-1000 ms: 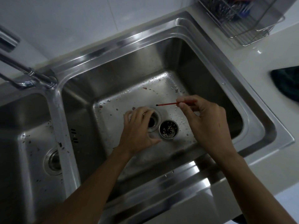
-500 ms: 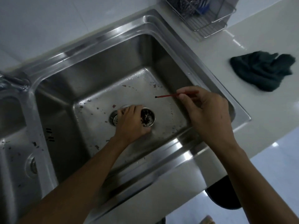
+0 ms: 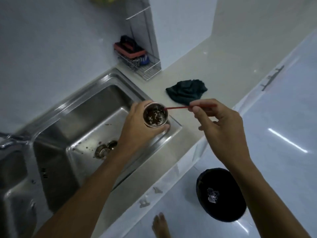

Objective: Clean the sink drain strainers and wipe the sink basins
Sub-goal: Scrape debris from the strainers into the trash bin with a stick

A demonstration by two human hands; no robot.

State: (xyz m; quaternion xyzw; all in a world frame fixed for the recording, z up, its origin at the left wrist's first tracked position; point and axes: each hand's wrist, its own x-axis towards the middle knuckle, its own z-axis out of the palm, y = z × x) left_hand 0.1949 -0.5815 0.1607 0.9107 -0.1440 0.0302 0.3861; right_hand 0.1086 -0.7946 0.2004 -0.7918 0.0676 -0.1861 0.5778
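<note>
Strainer (image 3: 155, 115) raised, left hand (image 3: 137, 127) (stick (image 3: 178, 107) beside).

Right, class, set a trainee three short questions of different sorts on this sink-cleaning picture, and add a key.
1. True or false: the left hand grips the round metal drain strainer, which has dark debris in it.
2. What does the right hand pinch? A) a thin red stick B) a blue sponge C) a metal spoon
3. Fill the gap: the crumpled dark green cloth lies on the pale ____.

Key: 1 true; 2 A; 3 countertop.
</note>
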